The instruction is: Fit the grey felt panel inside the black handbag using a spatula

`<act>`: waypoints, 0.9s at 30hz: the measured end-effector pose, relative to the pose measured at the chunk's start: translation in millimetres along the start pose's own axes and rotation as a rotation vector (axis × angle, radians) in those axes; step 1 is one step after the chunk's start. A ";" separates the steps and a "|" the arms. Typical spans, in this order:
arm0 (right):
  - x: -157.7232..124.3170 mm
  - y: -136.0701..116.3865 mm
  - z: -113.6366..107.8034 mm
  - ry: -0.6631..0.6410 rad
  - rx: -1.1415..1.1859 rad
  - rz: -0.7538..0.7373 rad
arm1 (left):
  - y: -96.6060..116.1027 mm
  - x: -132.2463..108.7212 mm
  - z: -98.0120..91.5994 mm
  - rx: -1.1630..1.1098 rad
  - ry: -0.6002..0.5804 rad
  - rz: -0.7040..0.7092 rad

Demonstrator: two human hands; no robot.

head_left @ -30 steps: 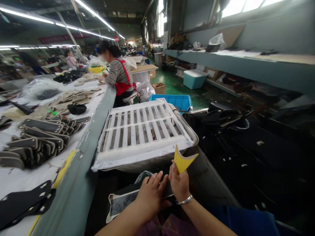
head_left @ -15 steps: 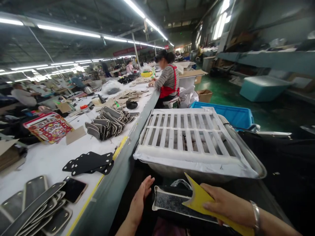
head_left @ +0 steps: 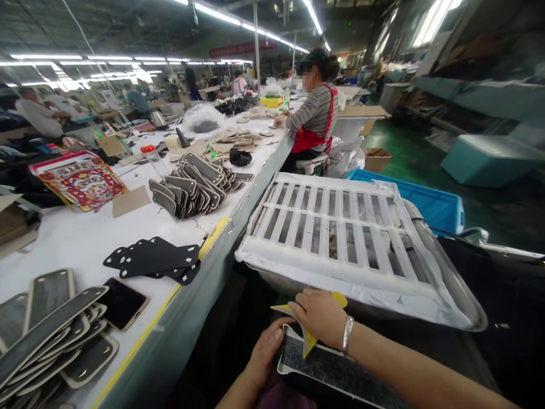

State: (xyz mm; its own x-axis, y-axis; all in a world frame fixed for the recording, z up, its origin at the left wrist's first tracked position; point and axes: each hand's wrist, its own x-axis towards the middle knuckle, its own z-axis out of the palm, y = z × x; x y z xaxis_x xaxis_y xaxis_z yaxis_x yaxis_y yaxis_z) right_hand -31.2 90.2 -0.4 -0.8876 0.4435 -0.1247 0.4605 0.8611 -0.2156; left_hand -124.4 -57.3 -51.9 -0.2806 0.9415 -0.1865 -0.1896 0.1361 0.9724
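"Where was the work?"

"On the near side of the white slatted frame (head_left: 336,224): a dark, pale-edged panel (head_left: 334,366), lying low. It looked light and fairly stiff, best taken by its rim."

"And the hands?"

"The left hand (head_left: 264,351) was at the panel's corner; I couldn't tell whether its fingers gripped. The right hand (head_left: 322,319) had its fingers curled around a yellow notched piece (head_left: 310,342) over the panel. That seemed thin, bendy, easiest held mid-length, clear of the points."
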 end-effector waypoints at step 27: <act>41.1 -11.0 -3.3 -0.040 -0.062 -0.815 | -31.5 -35.5 17.6 -0.104 0.706 -0.380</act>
State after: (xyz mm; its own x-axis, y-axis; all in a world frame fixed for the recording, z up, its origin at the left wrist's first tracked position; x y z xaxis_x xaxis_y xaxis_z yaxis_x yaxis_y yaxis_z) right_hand -72.8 99.8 0.0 -0.9419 -0.3358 0.0130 -0.3315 0.9221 -0.1997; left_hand -91.9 -89.5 -73.4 -0.7010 0.4148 -0.5801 -0.4683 0.3458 0.8131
